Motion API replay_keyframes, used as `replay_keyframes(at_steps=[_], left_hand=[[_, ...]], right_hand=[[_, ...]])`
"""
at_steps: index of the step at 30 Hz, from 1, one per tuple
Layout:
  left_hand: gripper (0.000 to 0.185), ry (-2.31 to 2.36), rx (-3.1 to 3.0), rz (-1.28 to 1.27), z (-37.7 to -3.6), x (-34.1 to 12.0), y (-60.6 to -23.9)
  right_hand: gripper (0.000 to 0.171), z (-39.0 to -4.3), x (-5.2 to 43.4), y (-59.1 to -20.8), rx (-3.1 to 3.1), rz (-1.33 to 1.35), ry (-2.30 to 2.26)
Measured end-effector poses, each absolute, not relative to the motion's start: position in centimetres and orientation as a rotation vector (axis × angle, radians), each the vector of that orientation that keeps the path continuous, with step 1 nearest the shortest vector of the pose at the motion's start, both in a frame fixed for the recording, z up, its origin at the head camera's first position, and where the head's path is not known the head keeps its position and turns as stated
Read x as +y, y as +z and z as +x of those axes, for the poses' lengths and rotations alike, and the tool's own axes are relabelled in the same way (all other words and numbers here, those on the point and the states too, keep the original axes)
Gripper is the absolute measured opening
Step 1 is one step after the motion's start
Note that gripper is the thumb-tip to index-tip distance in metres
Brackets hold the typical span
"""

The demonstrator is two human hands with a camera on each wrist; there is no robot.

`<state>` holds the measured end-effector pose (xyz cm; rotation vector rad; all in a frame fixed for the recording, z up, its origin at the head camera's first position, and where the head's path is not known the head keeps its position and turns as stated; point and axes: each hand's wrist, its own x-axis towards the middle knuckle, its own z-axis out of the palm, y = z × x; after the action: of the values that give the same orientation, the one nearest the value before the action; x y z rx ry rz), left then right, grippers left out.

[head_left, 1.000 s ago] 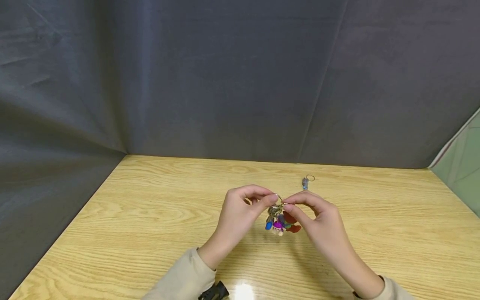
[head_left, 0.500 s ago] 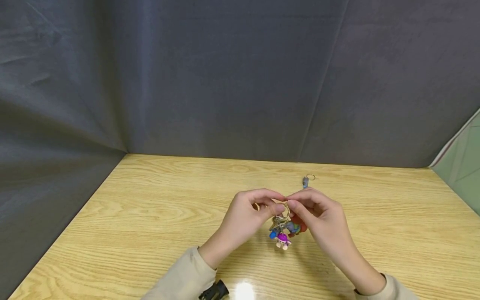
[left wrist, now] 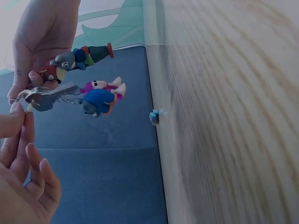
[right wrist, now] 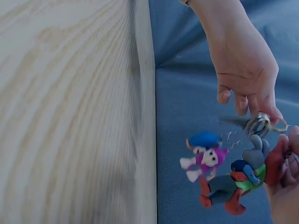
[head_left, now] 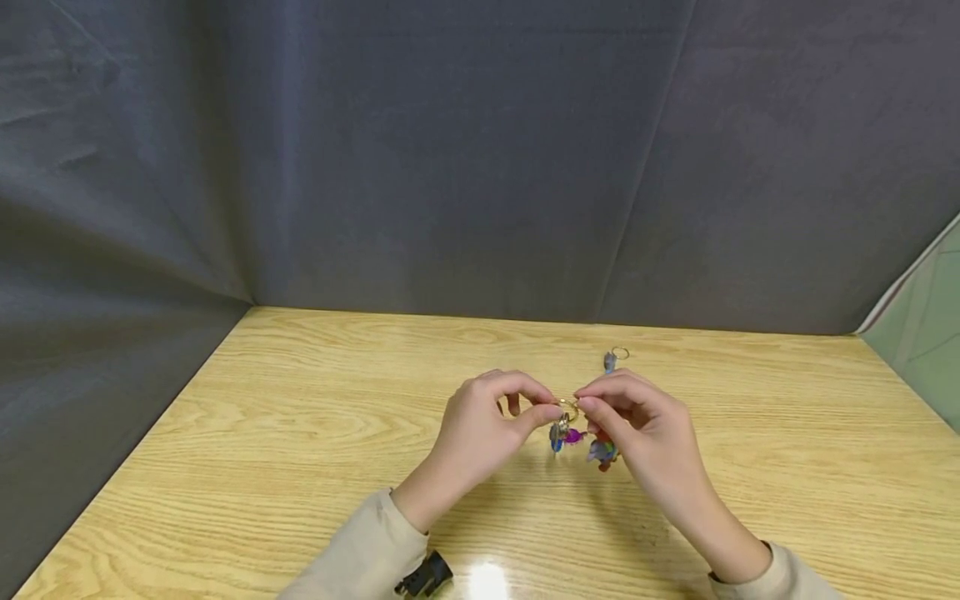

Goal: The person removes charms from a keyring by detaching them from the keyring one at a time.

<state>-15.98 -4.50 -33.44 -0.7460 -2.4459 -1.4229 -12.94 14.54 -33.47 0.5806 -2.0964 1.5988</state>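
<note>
Here I see the key ring (head_left: 567,407) pinched level between my left hand (head_left: 480,429) and right hand (head_left: 637,425), charms (head_left: 581,443) dangling below above the table (head_left: 300,433).

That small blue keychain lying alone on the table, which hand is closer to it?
Right. The right hand is just in front of the small blue keychain, not touching; the left hand sits farther off to its left.

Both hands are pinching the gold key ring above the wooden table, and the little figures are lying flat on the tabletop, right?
Not quite. The left hand and right hand do pinch the key ring above the table, but the figures dangle from it in the air, clear of the tabletop. The right wrist view shows this.
</note>
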Motion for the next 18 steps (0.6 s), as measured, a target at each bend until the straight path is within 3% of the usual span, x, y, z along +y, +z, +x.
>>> replay_keyframes(at_steps=[18], left_hand=[[0.006,-2.008,-2.304,-0.782,-15.96,-4.25,-33.74]], right_hand=[[0.019,-13.07,14.89,-33.8,-1.976,0.868,1.662]])
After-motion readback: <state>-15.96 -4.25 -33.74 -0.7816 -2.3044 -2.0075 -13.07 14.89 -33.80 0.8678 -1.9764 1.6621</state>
